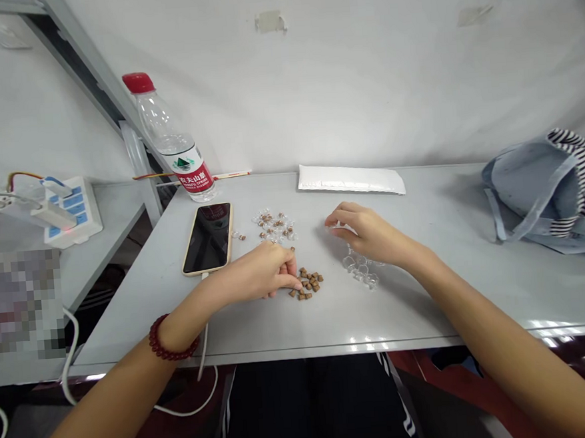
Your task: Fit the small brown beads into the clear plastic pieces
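My left hand (271,270) is at the left edge of a loose pile of small brown pieces (313,282), its fingers curled and its thumb touching the pile. Whatever its fingertips pinch is hidden. Above the table to the right, my right hand (366,230) has thumb and forefinger drawn together on what looks like a small clear plastic piece (329,225). Several clear, ring-like plastic pieces (361,271) lie below that hand. Beyond my left hand is a cluster of clear pieces with brown bits in them (276,227).
A phone (208,238) with a charging cable lies left of the cluster. Behind it stands a water bottle (180,147) with a red cap. A white packet (350,179) rests near the wall. On the right is a blue cloth bag (530,182); at far left, a power strip (74,214).
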`<state>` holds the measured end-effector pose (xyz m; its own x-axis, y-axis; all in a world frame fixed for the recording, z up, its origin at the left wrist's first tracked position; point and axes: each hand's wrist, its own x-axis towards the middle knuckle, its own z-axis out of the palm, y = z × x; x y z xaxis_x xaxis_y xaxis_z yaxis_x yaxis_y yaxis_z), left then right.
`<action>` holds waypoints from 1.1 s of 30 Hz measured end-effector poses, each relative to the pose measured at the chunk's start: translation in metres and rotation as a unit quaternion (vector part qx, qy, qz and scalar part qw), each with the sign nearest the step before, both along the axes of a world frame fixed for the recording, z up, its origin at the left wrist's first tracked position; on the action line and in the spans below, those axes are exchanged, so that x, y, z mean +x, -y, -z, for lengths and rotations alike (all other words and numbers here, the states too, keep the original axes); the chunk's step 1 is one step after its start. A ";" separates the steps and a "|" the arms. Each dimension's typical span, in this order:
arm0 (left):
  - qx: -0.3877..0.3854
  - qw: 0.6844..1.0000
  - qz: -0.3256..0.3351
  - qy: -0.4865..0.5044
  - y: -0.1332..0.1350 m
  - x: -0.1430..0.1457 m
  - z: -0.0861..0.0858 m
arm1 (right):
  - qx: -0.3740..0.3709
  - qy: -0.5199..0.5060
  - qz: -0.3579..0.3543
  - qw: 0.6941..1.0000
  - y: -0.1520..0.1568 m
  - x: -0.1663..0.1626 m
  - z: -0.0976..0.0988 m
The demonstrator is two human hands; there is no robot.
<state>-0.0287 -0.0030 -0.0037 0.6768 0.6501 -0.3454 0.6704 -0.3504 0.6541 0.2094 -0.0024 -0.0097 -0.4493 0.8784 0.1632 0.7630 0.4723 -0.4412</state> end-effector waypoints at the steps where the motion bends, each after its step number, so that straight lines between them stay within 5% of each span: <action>1: -0.003 1.000 0.001 0.000 0.000 0.000 0.000 | 0.001 -0.010 -0.018 1.000 0.002 -0.002 0.000; 8: 0.012 0.999 0.019 0.024 0.001 -0.001 -0.007 | 0.004 -0.039 -0.091 0.995 0.014 -0.019 0.002; 15: 0.070 0.979 -0.069 0.180 0.003 0.003 -0.008 | 0.009 -0.049 -0.126 0.991 0.021 -0.026 0.003; 20: 0.138 0.964 -0.105 0.203 0.005 0.006 -0.007 | 0.055 -0.053 -0.144 0.987 0.022 -0.028 0.004; 28: 0.313 0.931 -0.006 0.189 0.003 0.007 0.009 | 0.061 -0.059 -0.161 0.983 0.022 -0.029 0.007; 33: 0.393 0.903 0.001 0.173 0.005 0.003 0.005 | 0.044 -0.115 -0.190 0.974 0.030 -0.032 0.001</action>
<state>-0.0256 -0.0080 -0.0084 0.6579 0.6007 0.4543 0.4720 -0.7989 0.3727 0.1774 -0.0321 -0.0104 -0.6816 0.6340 0.3655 0.4115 0.7451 -0.5249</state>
